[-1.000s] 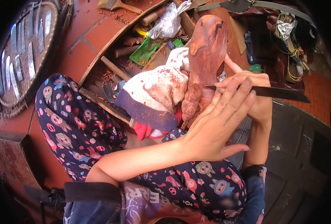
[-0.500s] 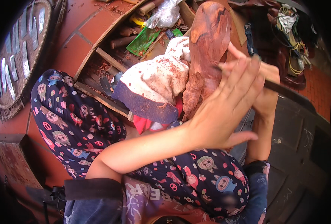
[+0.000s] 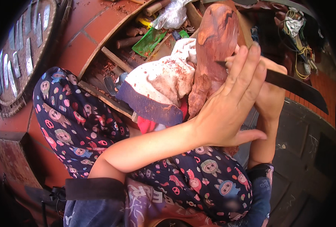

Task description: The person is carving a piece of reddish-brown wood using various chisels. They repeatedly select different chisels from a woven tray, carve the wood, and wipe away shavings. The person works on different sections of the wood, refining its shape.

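A carved piece of reddish-brown wood [image 3: 215,41], smooth at its far end and gnarled lower down, stands tilted in front of me. My left hand [image 3: 230,98] crosses over from the left, flat, its fingers stretched out and thumb apart, in front of my right hand. Partly hidden behind it, my right hand [image 3: 273,77] is closed on a long dark blade-like tool [image 3: 300,89]. A narrow dark tip points left against the wood, while the broad end sticks out to the right. A white cloth [image 3: 160,77] with a dark blue border, sprinkled with shavings, lies against the wood's left side.
A wooden-sided tray [image 3: 96,56] holds wood pieces, shavings, a green packet [image 3: 149,42] and a clear plastic bag [image 3: 171,15]. At far left, a round woven basket [image 3: 22,81] carries several metal blades. A dark panel [image 3: 300,151] lies at right; tangled cords [image 3: 300,47] sit behind.
The dark tool has turned, so its broad end shows clearly at right. My left hand's fingers have shifted slightly, still stretched out. The whole view has moved a little.
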